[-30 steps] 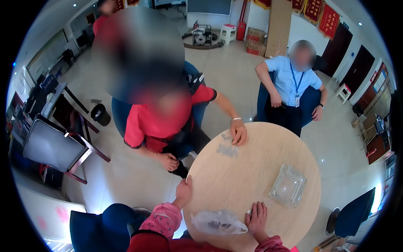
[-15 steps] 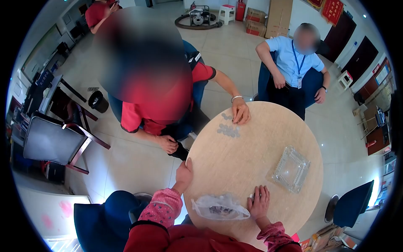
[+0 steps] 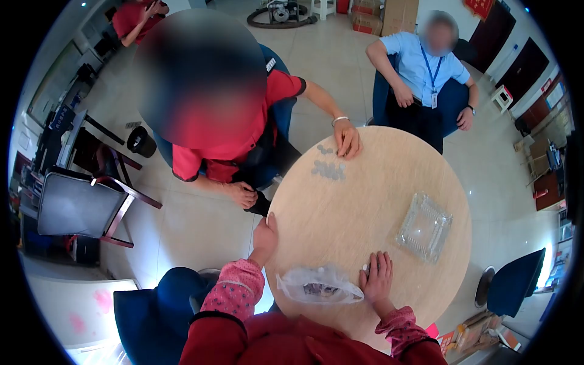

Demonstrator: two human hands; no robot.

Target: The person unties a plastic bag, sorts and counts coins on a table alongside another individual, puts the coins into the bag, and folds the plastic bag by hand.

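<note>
Your left hand [image 3: 264, 237] is at the edge of the worktop [image 3: 365, 210], your right hand [image 3: 378, 278] lies palm-down beside the plastic bag [image 3: 316, 281], and a co-worker's hand [image 3: 348, 139] rests by grey discs [image 3: 328, 170]!

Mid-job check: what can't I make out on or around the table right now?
All in the head view:
Grey discs: markings too small to read.
Plastic bag: contents unclear through its cloudy film.
Right hand: underside hidden by its own back.
Left hand: any fingers below the edge, hidden by the table.
</note>
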